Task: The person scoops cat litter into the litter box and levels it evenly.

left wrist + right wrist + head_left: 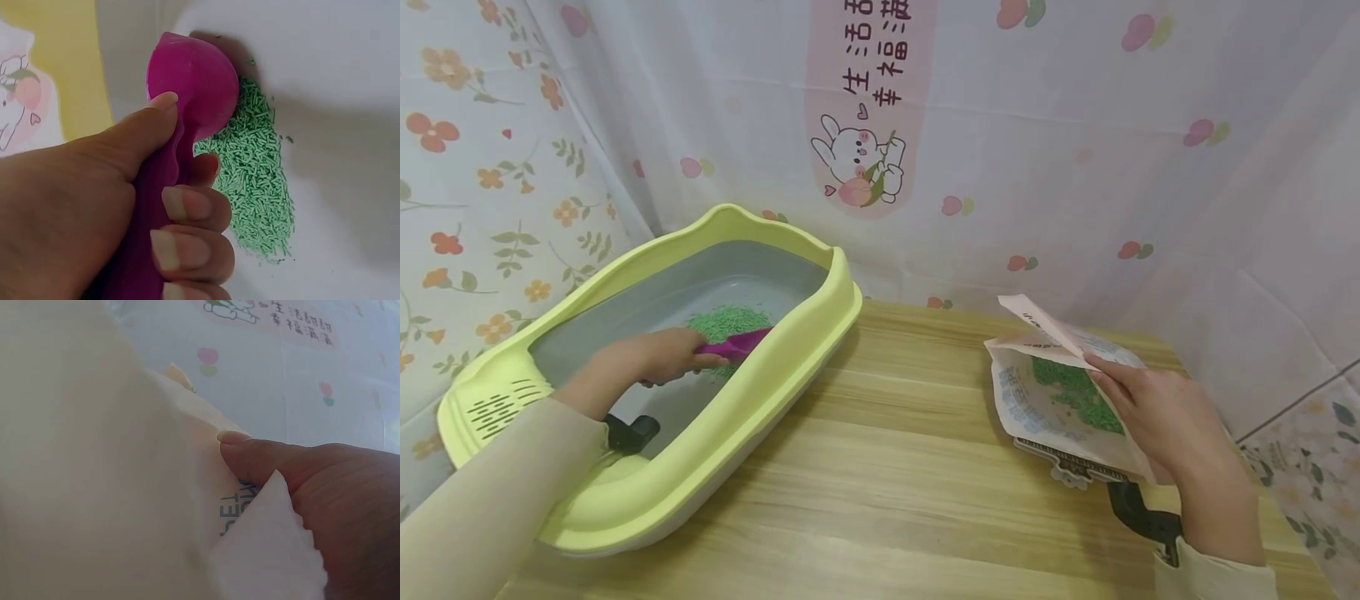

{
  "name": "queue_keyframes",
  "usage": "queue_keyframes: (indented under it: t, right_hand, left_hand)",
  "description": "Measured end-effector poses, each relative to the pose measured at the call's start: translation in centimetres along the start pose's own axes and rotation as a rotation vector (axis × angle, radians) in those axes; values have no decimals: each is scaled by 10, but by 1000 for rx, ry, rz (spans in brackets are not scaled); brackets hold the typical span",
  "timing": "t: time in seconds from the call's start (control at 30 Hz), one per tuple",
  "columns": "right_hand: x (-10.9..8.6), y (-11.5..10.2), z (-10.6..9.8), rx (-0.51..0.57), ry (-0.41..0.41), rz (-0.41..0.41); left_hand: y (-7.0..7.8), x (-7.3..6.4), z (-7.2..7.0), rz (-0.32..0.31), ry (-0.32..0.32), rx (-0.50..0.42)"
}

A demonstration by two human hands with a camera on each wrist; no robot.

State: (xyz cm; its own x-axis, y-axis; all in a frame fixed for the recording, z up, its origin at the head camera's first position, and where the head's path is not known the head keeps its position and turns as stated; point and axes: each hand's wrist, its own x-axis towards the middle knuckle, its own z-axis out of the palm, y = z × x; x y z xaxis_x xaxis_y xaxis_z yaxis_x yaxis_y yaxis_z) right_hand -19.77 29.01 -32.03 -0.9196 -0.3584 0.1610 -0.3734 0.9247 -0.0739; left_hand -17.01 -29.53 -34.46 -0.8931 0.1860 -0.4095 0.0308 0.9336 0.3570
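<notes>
My left hand [662, 357] reaches into a yellow-rimmed grey litter box [823, 325] and grips a purple scoop [194, 81] by its handle, thumb along the top. The scoop is tilted beside a small heap of green pellets [253, 187] on the box floor. What lies inside its bowl is hidden in the left wrist view. At the right, my right hand [1165, 421] pinches the upper edge of a white printed paper bag [1011, 396], whose mouth gapes toward the left. Green pellets [1078, 392] show inside. The right wrist view shows the thumb [250, 453] against the paper.
Both box and bag are on a wood-grain table [895, 467]. A dark-striped piece with a white scalloped edge [1071, 475] shows under the bag's near side. Printed curtains [1060, 167] hang behind and at both sides. A slotted yellow ledge [505, 408] forms the box's left end.
</notes>
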Motion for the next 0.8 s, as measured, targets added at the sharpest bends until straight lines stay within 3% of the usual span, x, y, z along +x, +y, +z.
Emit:
queue_keyframes:
  t: [0.5, 0.8]
  right_hand:
    - [1, -1, 0, -1, -5, -5]
    - [1, -2, -1, -6, 5, -5]
  left_hand:
    - [-18, 0, 0, -21, -32, -143]
    - [-21, -1, -4, -35, 17, -99]
